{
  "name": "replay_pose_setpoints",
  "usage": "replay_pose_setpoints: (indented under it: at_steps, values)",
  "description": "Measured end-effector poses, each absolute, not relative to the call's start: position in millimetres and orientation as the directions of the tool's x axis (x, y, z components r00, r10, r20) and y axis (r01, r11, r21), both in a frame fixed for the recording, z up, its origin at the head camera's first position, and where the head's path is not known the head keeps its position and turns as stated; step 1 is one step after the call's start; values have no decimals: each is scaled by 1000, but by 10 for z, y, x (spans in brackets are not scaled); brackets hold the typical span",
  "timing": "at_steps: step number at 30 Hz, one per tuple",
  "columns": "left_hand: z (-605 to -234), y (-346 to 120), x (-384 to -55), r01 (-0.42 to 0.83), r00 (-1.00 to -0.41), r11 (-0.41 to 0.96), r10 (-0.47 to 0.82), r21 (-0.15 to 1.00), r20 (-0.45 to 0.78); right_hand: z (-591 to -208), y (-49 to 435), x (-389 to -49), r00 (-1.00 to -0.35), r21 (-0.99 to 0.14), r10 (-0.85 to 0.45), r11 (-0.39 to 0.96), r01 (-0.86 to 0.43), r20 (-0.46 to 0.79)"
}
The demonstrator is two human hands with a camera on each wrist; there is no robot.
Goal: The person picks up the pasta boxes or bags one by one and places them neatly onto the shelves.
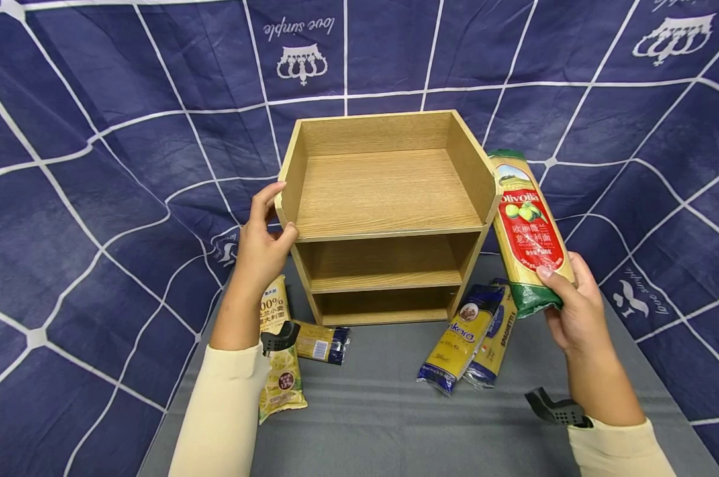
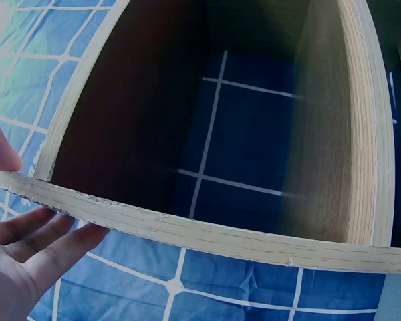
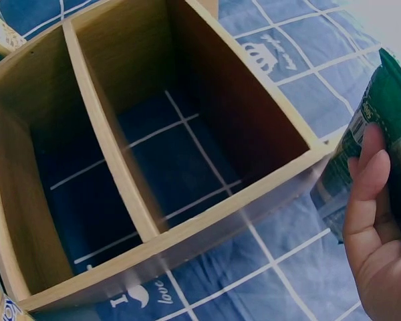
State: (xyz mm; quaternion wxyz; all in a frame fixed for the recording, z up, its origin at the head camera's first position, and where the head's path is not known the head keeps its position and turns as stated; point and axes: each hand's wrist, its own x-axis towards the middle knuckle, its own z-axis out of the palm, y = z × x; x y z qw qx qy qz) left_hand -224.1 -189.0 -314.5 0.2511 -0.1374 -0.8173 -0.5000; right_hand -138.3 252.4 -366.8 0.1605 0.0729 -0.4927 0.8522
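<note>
A wooden shelf unit (image 1: 383,199) with an open top tray and two compartments below stands in the middle of the head view. My left hand (image 1: 259,248) grips the edge of its left side panel, the thumb on one face and the fingers on the other, as the left wrist view shows at the panel edge (image 2: 187,229). By its lower green end, my right hand (image 1: 580,311) holds a spaghetti packet (image 1: 529,225) with a red label. The packet is tilted, its upper part beside the unit's right wall; whether they touch I cannot tell.
Two blue-and-yellow spaghetti packets (image 1: 459,339) overlap on the grey surface (image 1: 383,411) at front right. At the left lie a yellow pasta bag (image 1: 283,377), partly behind my left wrist, and another packet (image 1: 320,341). Blue checked cloth (image 1: 383,53) hangs behind and at both sides.
</note>
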Motion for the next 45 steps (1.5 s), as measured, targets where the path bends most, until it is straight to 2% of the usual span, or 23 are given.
replay_pose_setpoints:
  at_steps: [14, 30, 45]
  values:
    - [-3138, -1871, -2254, 460, -850, 461, -18, 759, 526, -3490, 2497, -1508, -910, -764, 241, -494, -415, 338]
    - [-3134, -1889, -2256, 476, -841, 449, -20, 756, 541, -3255, 2415, -1663, -888, -720, 268, -518, -461, 375]
    - [-3134, -1879, -2251, 486, -839, 424, -18, 764, 543, -3078, 2368, -1660, -879, -713, 226, -518, -473, 420]
